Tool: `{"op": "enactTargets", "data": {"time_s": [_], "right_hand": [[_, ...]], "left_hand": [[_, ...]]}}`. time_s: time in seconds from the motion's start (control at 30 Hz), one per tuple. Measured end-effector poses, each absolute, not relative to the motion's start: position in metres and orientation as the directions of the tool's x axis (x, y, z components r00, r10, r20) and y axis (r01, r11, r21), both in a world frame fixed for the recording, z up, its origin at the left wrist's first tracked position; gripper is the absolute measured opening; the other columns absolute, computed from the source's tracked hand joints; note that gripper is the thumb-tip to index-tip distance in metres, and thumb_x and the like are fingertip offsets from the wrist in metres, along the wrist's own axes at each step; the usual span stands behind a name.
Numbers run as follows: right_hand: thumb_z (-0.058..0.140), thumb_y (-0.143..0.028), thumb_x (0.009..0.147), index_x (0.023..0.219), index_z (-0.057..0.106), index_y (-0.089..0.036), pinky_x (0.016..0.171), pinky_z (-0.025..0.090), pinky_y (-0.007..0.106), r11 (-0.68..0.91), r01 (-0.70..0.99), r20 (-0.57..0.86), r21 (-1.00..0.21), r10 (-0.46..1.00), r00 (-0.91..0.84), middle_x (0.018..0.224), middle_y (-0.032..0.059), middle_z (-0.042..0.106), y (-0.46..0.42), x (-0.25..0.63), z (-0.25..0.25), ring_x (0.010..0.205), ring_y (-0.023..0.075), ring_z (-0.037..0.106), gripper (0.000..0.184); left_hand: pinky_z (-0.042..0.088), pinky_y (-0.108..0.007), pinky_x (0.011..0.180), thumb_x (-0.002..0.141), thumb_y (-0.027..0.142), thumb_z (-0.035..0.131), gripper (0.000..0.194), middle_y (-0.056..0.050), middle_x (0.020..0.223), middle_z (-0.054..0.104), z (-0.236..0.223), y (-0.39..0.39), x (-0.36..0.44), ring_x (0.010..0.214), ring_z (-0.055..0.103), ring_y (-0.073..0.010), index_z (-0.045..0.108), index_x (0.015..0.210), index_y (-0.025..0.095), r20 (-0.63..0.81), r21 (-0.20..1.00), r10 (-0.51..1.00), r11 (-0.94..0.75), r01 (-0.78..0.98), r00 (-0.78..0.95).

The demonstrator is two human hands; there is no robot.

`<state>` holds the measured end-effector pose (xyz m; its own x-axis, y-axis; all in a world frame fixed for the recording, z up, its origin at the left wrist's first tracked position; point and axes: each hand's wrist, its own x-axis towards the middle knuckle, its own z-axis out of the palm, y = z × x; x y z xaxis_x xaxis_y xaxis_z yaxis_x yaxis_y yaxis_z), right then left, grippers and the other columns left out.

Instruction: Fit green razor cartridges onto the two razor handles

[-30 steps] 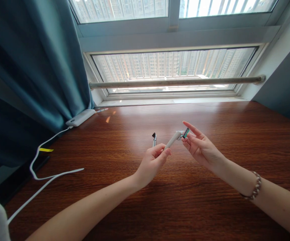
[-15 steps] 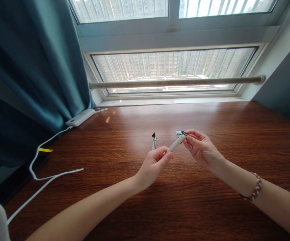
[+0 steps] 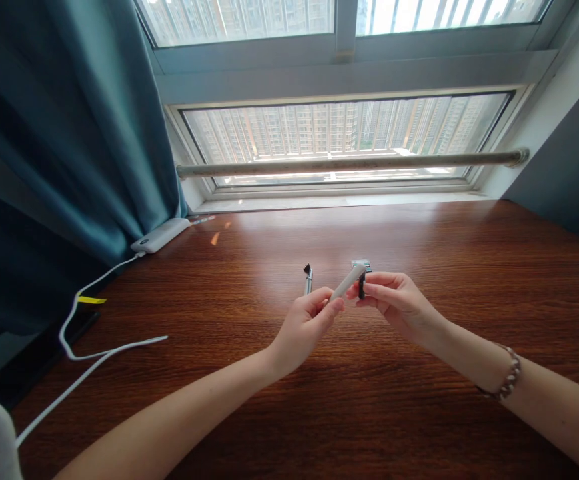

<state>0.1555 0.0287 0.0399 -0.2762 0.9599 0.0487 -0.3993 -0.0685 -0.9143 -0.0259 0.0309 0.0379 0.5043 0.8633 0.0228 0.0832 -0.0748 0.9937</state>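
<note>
My left hand [image 3: 307, 327] is closed around the lower part of a slim white handle [image 3: 347, 283], which tilts up to the right. Between the fingertips of my right hand [image 3: 402, 300] is a small, dark, narrow piece [image 3: 361, 287], held upright just below the handle's far end. Whether piece and handle touch, I cannot tell. Behind them lies a small silvery flat item [image 3: 360, 264], partly covered by the handle and fingers. A slender silver tool with a black angled head [image 3: 308, 279] rests beyond my left hand, its lower end hidden.
A white power bank [image 3: 160, 235] sits by the blue curtain [image 3: 94, 133], with a white cable [image 3: 114, 350] trailing over the brown wooden table [image 3: 249, 413]. A yellow strip [image 3: 92, 300] lies at the left. A rail [image 3: 349, 165] crosses the window at the back.
My right hand has moved slightly down and left, and the dark piece has turned from slanting to upright. The white handle's tip has shifted a little left.
</note>
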Motion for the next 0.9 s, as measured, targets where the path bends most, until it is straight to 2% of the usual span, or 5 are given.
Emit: {"op": "enactTargets", "data": {"time_s": [0.23,0.37,0.5,0.63,0.9], "right_hand": [[0.066,-0.024,0.071,0.083,0.070,-0.020,0.066,0.045,0.021,-0.015,-0.511,0.054,-0.859,0.991,-0.120,0.085,0.0018,0.067,0.038,0.160,0.036,0.072,0.0092,0.056,0.013],[0.065,-0.027,0.072,0.082,0.070,-0.021,0.068,0.045,0.022,-0.002,-0.497,0.045,-0.868,0.996,-0.083,0.085,0.0020,0.067,0.040,0.162,0.038,0.071,0.0091,0.056,0.012],[0.067,-0.028,0.069,0.081,0.070,-0.021,0.064,0.045,0.025,0.095,-0.292,0.102,-0.952,0.995,-0.008,0.079,0.0028,0.067,0.039,0.161,0.038,0.067,0.0116,0.056,0.014],[0.070,-0.021,0.065,0.078,0.070,-0.021,0.061,0.044,0.025,0.352,0.046,0.353,-0.935,0.935,0.025,0.080,0.0019,0.064,0.035,0.162,0.037,0.069,0.0125,0.056,0.013],[0.064,-0.018,0.071,0.084,0.067,-0.019,0.057,0.048,0.025,0.447,0.209,0.463,-0.870,0.886,0.032,0.078,0.0030,0.060,0.033,0.163,0.036,0.068,0.0127,0.056,0.013]], "left_hand": [[0.021,-0.022,0.046,0.082,0.038,0.045,0.028,0.006,0.056,0.031,0.039,0.031,-0.025,0.051,0.027,-0.0066,0.048,0.066,0.015,0.044,0.959,0.855,-0.181,0.217,0.516],[0.020,-0.022,0.048,0.082,0.038,0.046,0.029,0.005,0.056,0.030,0.038,0.029,-0.026,0.052,0.027,-0.0072,0.046,0.063,0.015,0.058,0.939,0.845,-0.227,0.259,0.531],[0.021,-0.022,0.047,0.083,0.039,0.044,0.028,0.006,0.055,0.030,0.036,0.029,-0.028,0.051,0.027,-0.0069,0.051,0.070,0.015,0.065,0.960,0.871,-0.188,0.209,0.487],[0.020,-0.021,0.045,0.081,0.042,0.045,0.028,0.007,0.052,0.030,0.036,0.032,-0.028,0.048,0.027,-0.0064,0.052,0.074,0.016,0.034,0.982,0.890,-0.115,0.151,0.454],[0.018,-0.021,0.043,0.082,0.043,0.045,0.027,0.007,0.051,0.027,0.033,0.039,-0.029,0.047,0.023,-0.0063,0.050,0.075,0.017,0.033,0.994,0.915,-0.073,0.084,0.403]]}}
